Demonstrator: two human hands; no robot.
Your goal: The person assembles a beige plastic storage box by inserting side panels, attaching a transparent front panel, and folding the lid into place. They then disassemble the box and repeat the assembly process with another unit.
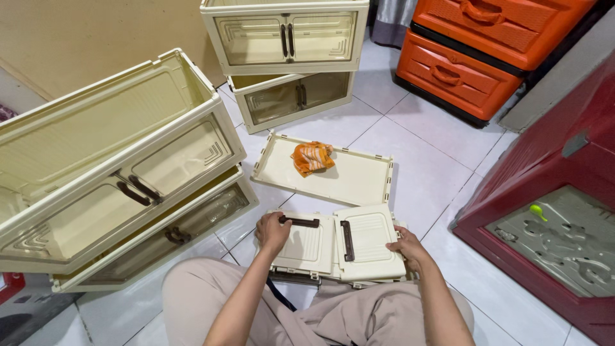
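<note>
A folded cream storage box [333,247] with two door panels and dark handles lies flat on the tiled floor in front of my knees. My left hand [272,230] grips its left edge by the left door's dark handle [300,222]. My right hand [409,247] holds the right edge of the right door panel [368,240]. Just beyond lies a cream tray-like lid [359,182] with a crumpled orange cloth [312,157] on it.
Two stacked cream boxes [115,173] with translucent doors stand tilted at left. Two more [288,57] are stacked at the back. Orange plastic drawers [474,51] sit at the back right, a dark red cabinet [551,211] at right.
</note>
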